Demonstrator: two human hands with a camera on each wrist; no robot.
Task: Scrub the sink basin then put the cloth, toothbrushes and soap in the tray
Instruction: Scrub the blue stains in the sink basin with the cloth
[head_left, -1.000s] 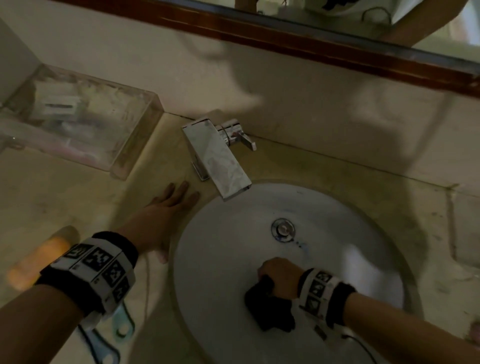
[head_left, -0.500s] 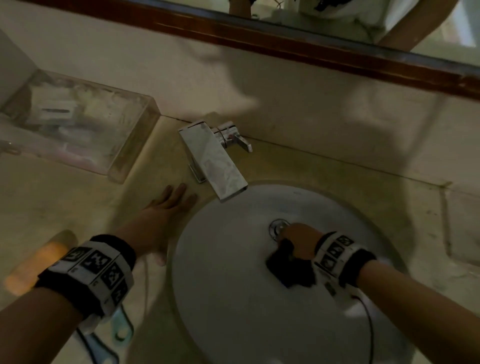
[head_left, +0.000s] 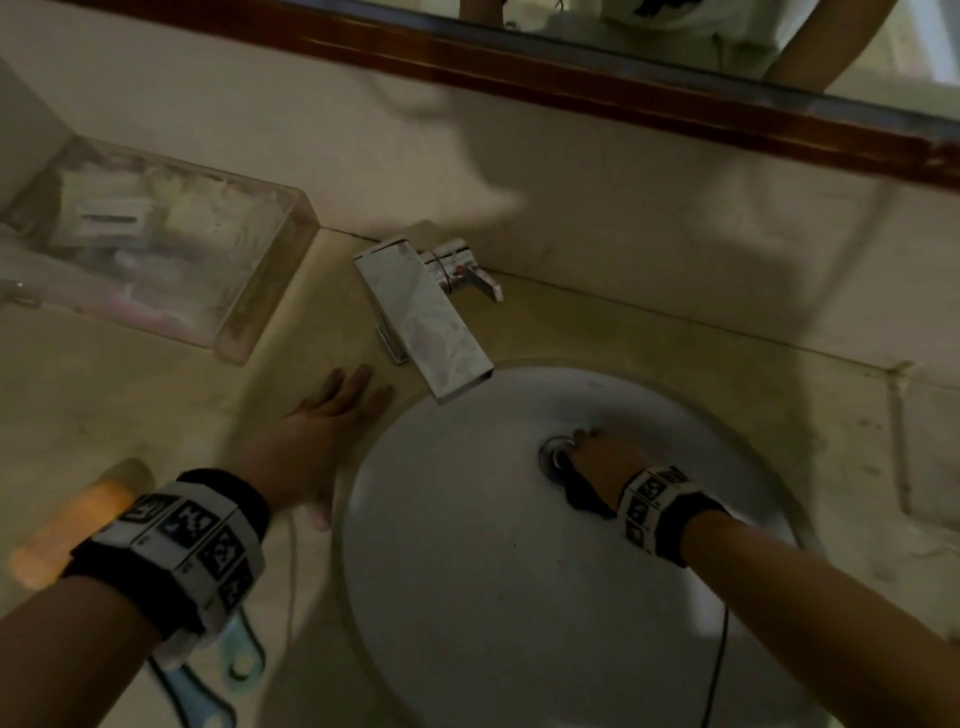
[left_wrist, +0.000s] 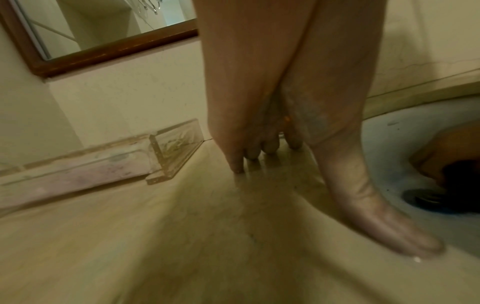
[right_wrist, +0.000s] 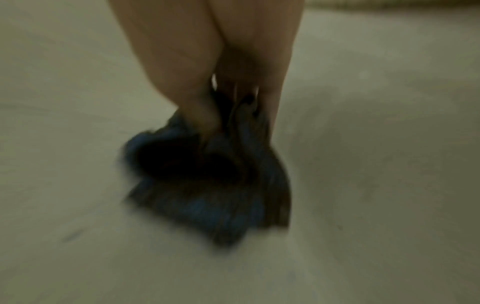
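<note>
My right hand (head_left: 605, 457) grips a bunched dark blue cloth (right_wrist: 215, 181) and presses it on the white sink basin (head_left: 467, 545) right beside the drain (head_left: 553, 454). In the head view the cloth (head_left: 584, 496) shows only below the hand. My left hand (head_left: 322, 431) lies flat on the counter left of the basin, fingers straight (left_wrist: 270, 144). An orange soap bar (head_left: 78, 525) sits on the counter at the left, partly behind my left wrist. Blue and green toothbrush handles (head_left: 228, 660) lie near the front edge. The clear tray (head_left: 244, 312) stands at the back left.
A chrome faucet (head_left: 426, 312) juts over the basin's back rim. The tray holds small packets (head_left: 109, 213). A wood-framed mirror (head_left: 571, 88) runs along the wall above. A thin cable (head_left: 719, 654) trails from my right wrist.
My right hand has swept the cloth from the front of the basin up and to the right, reaching the drain. The left hand has stayed put on the counter.
</note>
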